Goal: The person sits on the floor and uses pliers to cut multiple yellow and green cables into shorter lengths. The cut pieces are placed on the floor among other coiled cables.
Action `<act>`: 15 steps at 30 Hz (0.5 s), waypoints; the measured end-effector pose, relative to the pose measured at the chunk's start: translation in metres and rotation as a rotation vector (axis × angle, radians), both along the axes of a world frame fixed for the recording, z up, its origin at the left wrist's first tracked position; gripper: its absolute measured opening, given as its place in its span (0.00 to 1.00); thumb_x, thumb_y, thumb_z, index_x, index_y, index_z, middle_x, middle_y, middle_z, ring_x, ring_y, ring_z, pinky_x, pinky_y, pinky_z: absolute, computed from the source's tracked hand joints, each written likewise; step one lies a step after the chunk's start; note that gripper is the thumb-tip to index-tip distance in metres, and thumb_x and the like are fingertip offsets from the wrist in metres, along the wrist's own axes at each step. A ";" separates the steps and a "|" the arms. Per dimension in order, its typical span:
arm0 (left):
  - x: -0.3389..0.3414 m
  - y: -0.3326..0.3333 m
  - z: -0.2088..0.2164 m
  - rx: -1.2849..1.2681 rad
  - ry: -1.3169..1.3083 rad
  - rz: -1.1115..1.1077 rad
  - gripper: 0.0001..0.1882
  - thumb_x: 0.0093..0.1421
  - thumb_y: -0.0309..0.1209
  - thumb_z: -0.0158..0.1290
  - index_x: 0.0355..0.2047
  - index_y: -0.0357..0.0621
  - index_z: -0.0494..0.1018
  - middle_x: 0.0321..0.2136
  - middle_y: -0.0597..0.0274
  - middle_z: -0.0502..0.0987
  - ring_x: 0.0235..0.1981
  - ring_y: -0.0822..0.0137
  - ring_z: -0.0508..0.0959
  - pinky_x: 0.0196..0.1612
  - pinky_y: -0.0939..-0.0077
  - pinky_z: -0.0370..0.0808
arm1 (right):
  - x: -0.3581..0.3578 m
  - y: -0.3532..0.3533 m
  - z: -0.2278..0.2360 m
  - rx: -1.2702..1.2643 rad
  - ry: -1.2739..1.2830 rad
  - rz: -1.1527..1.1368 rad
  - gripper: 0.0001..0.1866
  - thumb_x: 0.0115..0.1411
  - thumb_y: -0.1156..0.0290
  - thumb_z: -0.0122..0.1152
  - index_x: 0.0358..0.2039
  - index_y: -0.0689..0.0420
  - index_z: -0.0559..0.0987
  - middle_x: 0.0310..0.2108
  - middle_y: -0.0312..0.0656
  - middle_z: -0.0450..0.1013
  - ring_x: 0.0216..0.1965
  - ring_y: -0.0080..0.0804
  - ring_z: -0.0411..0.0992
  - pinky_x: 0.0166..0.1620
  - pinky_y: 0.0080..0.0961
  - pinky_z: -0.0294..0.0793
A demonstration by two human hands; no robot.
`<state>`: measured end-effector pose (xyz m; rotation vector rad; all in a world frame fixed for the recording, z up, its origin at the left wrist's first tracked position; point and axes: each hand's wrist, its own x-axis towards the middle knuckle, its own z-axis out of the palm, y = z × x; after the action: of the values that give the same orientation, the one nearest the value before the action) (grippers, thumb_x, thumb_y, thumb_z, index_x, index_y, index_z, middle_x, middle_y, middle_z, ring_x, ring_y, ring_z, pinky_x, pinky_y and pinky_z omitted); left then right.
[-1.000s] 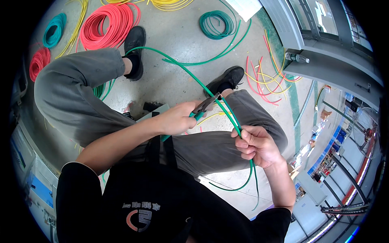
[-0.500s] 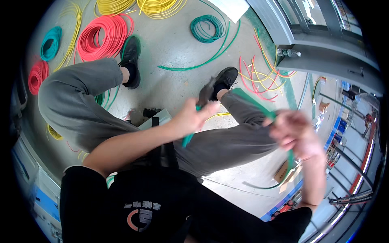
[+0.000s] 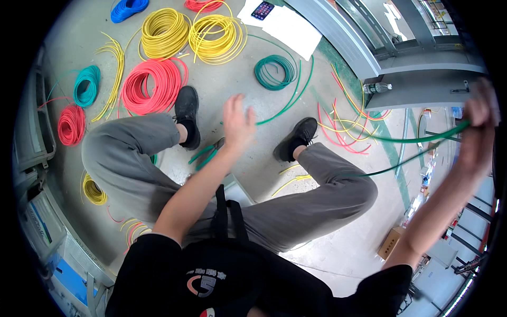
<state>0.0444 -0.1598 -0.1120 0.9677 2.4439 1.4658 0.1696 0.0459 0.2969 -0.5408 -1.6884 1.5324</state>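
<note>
My right hand [image 3: 479,113] is raised at the far right, blurred but closed around green wires [image 3: 412,140]. The wires trail left from it over my knee. My left hand [image 3: 238,127] hovers over the floor between my shoes, its fingers apart and nothing in them. Just below and left of it, a cutting tool with green handles [image 3: 202,154] lies on the floor, its head partly in view. A dark green wire coil [image 3: 259,71] lies beyond my left hand, with loose green ends curving toward the hand.
Red wire coils [image 3: 129,87], yellow coils [image 3: 150,33], a teal coil [image 3: 80,87] and a blue coil [image 3: 125,11] lie at the far left. Cut red and yellow wires [image 3: 343,127] are scattered near a grey cabinet [image 3: 417,87]. A phone [image 3: 262,10] rests on white paper [image 3: 293,34].
My left hand has let go of the green-handled tool, which now lies on the floor, and moved up. My right hand has swung out to the upper right with the green wires.
</note>
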 end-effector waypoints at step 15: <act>-0.028 -0.043 -0.073 -0.556 0.024 -0.318 0.08 0.57 0.30 0.50 0.35 0.41 0.74 0.26 0.48 0.78 0.28 0.47 0.79 0.31 0.53 0.75 | 0.042 0.031 -0.185 0.000 -0.126 -0.504 0.15 0.69 0.68 0.42 0.44 0.68 0.71 0.30 0.40 0.70 0.24 0.21 0.64 0.27 0.18 0.63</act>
<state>0.0162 -0.2027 -0.1854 1.1609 2.3621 0.6257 0.2112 0.0765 0.1123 -0.9944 -1.4922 1.1493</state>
